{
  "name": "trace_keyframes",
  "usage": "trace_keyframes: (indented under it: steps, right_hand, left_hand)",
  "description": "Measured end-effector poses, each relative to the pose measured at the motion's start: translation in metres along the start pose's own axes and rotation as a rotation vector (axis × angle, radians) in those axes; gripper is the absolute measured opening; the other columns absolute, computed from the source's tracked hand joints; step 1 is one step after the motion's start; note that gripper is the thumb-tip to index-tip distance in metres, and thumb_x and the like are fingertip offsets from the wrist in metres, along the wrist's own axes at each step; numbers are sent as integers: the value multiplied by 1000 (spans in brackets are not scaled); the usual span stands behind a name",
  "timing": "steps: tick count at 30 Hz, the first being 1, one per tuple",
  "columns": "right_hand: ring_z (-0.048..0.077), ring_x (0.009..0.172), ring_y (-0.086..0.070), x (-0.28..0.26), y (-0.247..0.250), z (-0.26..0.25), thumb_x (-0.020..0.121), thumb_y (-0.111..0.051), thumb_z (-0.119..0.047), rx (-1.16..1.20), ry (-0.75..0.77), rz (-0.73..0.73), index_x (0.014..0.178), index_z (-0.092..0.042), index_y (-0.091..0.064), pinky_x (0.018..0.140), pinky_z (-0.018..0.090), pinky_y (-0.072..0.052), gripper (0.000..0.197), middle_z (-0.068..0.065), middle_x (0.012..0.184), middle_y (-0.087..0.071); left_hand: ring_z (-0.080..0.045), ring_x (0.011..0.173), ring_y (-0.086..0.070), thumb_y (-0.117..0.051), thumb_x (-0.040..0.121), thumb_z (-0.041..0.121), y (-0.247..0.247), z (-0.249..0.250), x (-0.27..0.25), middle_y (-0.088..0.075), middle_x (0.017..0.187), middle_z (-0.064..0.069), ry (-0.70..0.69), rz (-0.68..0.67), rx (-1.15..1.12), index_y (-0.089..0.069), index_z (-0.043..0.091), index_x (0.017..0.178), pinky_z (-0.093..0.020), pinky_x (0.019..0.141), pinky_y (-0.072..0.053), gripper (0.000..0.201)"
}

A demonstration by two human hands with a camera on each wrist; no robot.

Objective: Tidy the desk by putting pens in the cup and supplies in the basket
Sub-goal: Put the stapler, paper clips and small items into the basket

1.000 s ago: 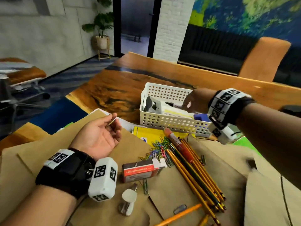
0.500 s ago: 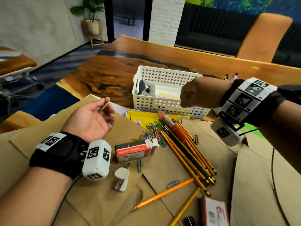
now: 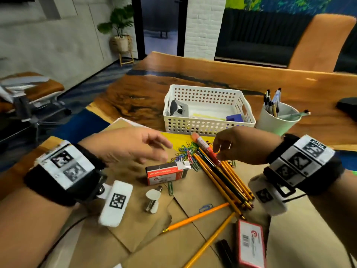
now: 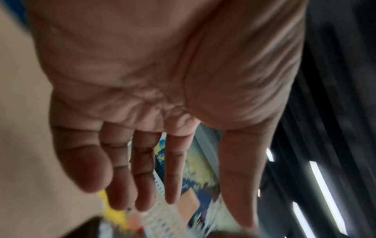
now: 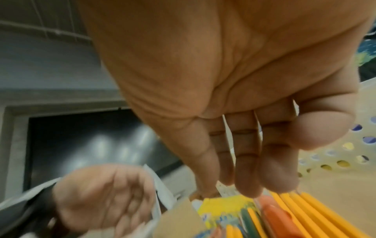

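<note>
Now the light, stiff pencils point(image 3: 222, 171) are best pinched mid-shaft; right hand point(image 3: 239, 144) and left hand point(image 3: 125, 144) hover, fingers relaxed, nothing held.

No legible text, red staple box point(image 3: 165, 174) print blurred, red card point(image 3: 250, 245) barcode, logo only

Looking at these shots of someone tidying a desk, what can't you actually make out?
- Print on the red box, head view: too small and blurred.
- Far-right items in the basket, head view: hidden behind its wall.
- Whether the right hand touches the pencils: fingertips hidden from the head view; right wrist view is blurred.
- Red-edged card: cut off by the bottom edge.
- Left hand, left wrist view: motion blur smears everything beyond it.
</note>
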State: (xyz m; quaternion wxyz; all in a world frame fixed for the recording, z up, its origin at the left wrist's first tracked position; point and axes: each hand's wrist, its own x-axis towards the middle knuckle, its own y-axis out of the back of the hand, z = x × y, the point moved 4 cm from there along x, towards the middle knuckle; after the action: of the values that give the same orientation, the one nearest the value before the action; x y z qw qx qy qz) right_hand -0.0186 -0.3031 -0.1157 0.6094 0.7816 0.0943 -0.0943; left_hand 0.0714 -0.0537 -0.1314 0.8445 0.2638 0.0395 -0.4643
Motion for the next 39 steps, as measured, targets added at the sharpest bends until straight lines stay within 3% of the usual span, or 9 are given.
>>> trace_keyframes:
  steps: [4,12,15,19,23,28,31,34,39]
  right_hand:
    - [17,78,-71,10,-1,-6,92,-68,-24,336,-9,52,100,-31,-68,74,34,-60,11,-3,85,-73]
    - [8,76,-66,43,-14,-32,86,-71,-21,194,28,4,114,-31,-68,81,30,-57,30,-13,101,-71]
    - [11,91,-63,52,-16,-49,82,-75,-25,54,77,-22,121,-33,-67,83,27,-52,41,-11,104,-71]
    - [13,92,-62,61,-19,-61,82,-71,-21,-39,132,-4,115,-32,-68,75,24,-47,35,-9,105,-69]
    - [9,82,-59,68,-9,-55,82,-72,-17,7,110,136,101,-27,-70,65,18,-45,22,-11,95,-67]
    - [7,74,-59,83,-1,-49,85,-68,-14,24,38,127,106,-27,-70,62,18,-43,25,-8,97,-69]
    - [15,97,-64,97,-4,-59,89,-62,-10,-50,55,62,119,-30,-68,80,24,-50,37,-7,110,-69]
    - [18,107,-63,115,-18,-70,89,-57,-13,-194,72,-51,128,-40,-61,93,31,-53,47,-7,123,-65]
    - [19,103,-59,129,-23,-83,86,-69,-39,-344,107,-45,121,-39,-64,81,26,-45,35,-7,112,-61]
  left_hand:
    - [-6,93,-69,-84,79,38,-23,-7,4,-70,104,13,173,-77,449,-66,39,116,-21,76,-58,41]
    - [-31,99,-73,-91,64,14,3,-32,6,-73,115,-18,55,115,-563,-70,14,119,-38,80,-63,59]
    - [-44,113,-66,-72,77,1,6,-46,15,-63,128,-30,-22,224,-889,-56,5,134,-48,89,-57,59]
    - [-48,110,-67,-85,68,2,0,-57,20,-62,130,-30,-169,250,-1020,-63,-5,123,-41,82,-61,61]
    - [-39,101,-71,-63,79,-12,-2,-63,21,-67,122,-26,-208,275,-962,-60,-11,123,-33,72,-64,44]
    - [-27,85,-67,-77,74,-1,-1,-63,22,-65,92,-11,-251,306,-945,-68,17,126,-34,65,-62,55]
    - [-24,94,-64,-97,53,45,0,-66,25,-66,99,-12,-272,260,-970,-68,17,129,-35,75,-61,86]
    - [-24,101,-66,-72,55,84,2,-64,25,-69,114,-12,-210,251,-1048,-66,13,132,-42,90,-55,105]
    - [-32,104,-66,-71,80,39,1,-68,26,-67,116,-20,-187,340,-1100,-64,7,126,-41,87,-58,56]
